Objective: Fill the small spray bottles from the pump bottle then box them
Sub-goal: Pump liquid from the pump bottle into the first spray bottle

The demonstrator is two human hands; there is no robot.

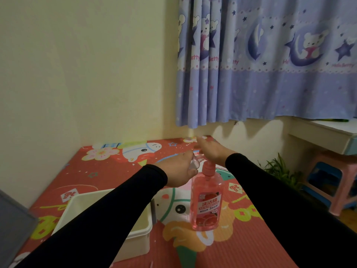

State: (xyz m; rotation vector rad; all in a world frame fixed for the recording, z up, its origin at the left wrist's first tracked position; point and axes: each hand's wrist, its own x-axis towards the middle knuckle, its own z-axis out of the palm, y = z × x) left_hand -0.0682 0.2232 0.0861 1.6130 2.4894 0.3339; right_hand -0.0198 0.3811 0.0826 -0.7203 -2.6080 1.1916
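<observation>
Filling step: left hand [178, 171] grips a small clear plastic spray bottle [193, 163] under the tall pink pump bottle [206, 198] spout mid-desk; right hand [212, 151], fingers straight, presses the pump head. Next, I judge: keep the mouth aligned.

Long black sleeves [108, 215], bare hands [179, 169]

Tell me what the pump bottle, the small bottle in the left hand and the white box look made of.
Pump bottle: clear glossy plastic, pink liquid showing through. Small bottle: transparent, probably plastic; blurred. White box: opaque, smooth plastic, rounded moulded rim.
</observation>
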